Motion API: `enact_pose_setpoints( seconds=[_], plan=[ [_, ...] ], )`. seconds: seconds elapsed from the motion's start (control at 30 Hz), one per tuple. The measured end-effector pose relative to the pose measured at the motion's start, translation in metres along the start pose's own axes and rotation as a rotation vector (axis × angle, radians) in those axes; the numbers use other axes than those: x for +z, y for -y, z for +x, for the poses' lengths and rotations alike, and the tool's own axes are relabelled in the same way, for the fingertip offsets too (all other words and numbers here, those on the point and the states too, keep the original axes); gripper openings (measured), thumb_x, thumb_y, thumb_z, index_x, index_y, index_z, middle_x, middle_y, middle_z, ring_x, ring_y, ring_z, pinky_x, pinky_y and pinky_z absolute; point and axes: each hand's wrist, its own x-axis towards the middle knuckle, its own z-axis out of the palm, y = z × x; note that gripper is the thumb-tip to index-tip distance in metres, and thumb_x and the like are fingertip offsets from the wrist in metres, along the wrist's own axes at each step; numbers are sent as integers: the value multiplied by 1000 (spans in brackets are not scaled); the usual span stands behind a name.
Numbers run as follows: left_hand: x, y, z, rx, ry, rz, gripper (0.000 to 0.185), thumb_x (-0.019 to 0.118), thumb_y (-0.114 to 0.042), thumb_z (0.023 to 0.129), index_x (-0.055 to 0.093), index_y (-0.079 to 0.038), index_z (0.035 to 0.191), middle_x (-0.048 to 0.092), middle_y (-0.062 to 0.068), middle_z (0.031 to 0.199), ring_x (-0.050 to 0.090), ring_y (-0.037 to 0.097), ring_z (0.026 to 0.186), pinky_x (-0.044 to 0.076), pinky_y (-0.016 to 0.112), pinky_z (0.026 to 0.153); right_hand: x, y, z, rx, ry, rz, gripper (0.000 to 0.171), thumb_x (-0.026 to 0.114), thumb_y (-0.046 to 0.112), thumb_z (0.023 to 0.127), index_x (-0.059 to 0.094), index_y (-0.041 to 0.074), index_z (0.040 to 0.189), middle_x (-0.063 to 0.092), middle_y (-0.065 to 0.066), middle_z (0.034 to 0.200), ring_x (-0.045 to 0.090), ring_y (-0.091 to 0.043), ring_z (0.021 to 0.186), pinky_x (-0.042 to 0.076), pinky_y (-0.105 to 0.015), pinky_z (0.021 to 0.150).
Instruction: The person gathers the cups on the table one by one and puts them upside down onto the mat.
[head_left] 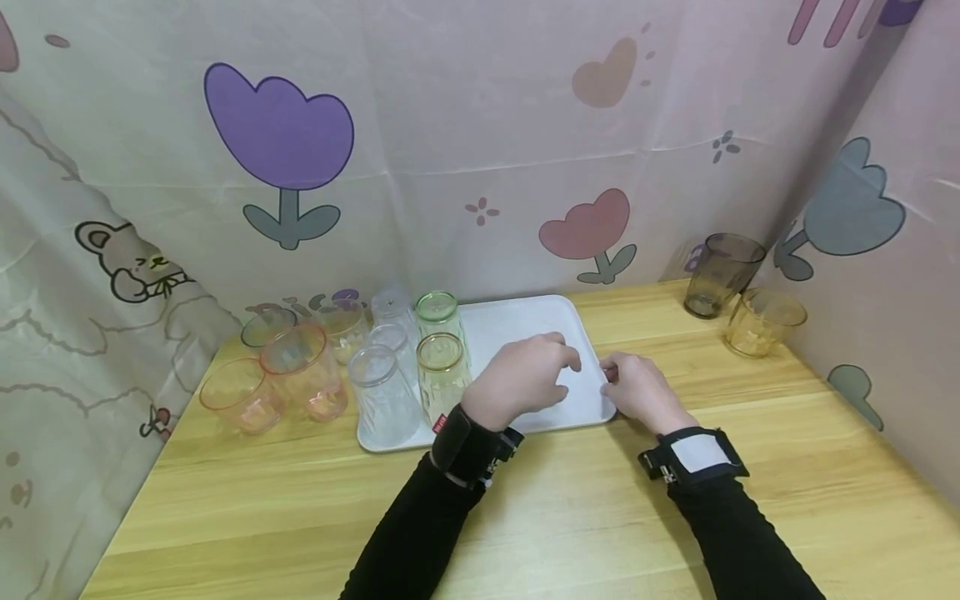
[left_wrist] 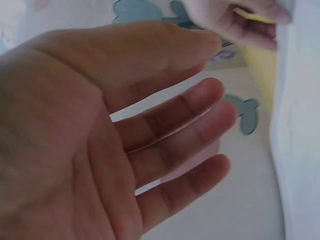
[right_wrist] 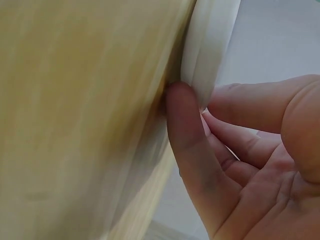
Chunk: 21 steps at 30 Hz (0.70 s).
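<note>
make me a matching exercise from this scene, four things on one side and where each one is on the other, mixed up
Things:
1. grey cup
2. green cup
3. pink cup
4. right hand

Places:
A. on the white tray
B. at the tray's right edge
C. far right corner of the table
D. on the table, left of the tray

Pairs: 1-C, 2-A, 3-D, 4-B

The left hand (head_left: 525, 379) covers the middle of the white plastic tray (head_left: 525, 321), so the surface beneath is hidden. The right hand (head_left: 637, 390) masks the tray's right edge; its fingertips are out of sight in the head view. Left wrist view: palm fills it, background blurred. Right wrist view cuts the tray to a rim.
</note>
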Motion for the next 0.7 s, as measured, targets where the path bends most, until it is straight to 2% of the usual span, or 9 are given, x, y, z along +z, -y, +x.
enact_pose_setpoints(
  seconds=[0.1, 0.23, 0.37, 0.43, 0.53, 0.7],
  plan=[
    [13, -4, 7, -8, 55, 19, 31, 75, -14, 91, 76, -19, 122, 68, -4, 118, 63, 11, 93, 53, 27, 74, 1, 0, 1, 2, -3, -4, 34, 68, -4, 90, 65, -13, 122, 71, -25, 108, 66, -38, 101, 54, -54, 91],
    [35, -12, 16, -26, 128, 43, 28, 75, -11, 91, 77, -21, 117, 71, -8, 117, 64, 9, 100, 56, 28, 81, 0, 1, 1, -7, -4, -7, 34, 68, -4, 89, 65, -13, 121, 71, -26, 108, 66, -39, 102, 54, -55, 91],
    [51, -20, 21, -30, 185, 63, 20, 72, -6, 90, 76, -22, 102, 72, -9, 101, 63, 7, 89, 54, 27, 73, 0, 0, 1, -16, -6, -14, 32, 67, -5, 88, 65, -14, 119, 71, -27, 108, 66, -40, 102, 53, -56, 92],
    [54, -23, 22, -29, 203, 71, 18, 70, -3, 90, 72, -21, 90, 68, -9, 90, 59, 7, 81, 51, 26, 67, 0, 0, 1, -22, -11, -19, 31, 66, -4, 88, 66, -14, 118, 71, -27, 107, 66, -41, 102, 53, -57, 93],
    [57, -24, 23, -30, 208, 88, 26, 66, -1, 92, 64, -21, 76, 62, -7, 80, 55, 8, 74, 48, 26, 61, 0, 0, 2, -24, -15, -21, 32, 67, -4, 88, 65, -14, 118, 71, -28, 108, 66, -41, 103, 52, -57, 93],
    [58, -24, 22, -35, 198, 84, 31, 62, 0, 94, 58, -20, 70, 60, -6, 78, 53, 10, 72, 47, 27, 59, 1, -1, 1, -24, -12, -20, 32, 68, -3, 88, 65, -14, 118, 71, -27, 108, 65, -41, 102, 52, -57, 93]
  ],
)
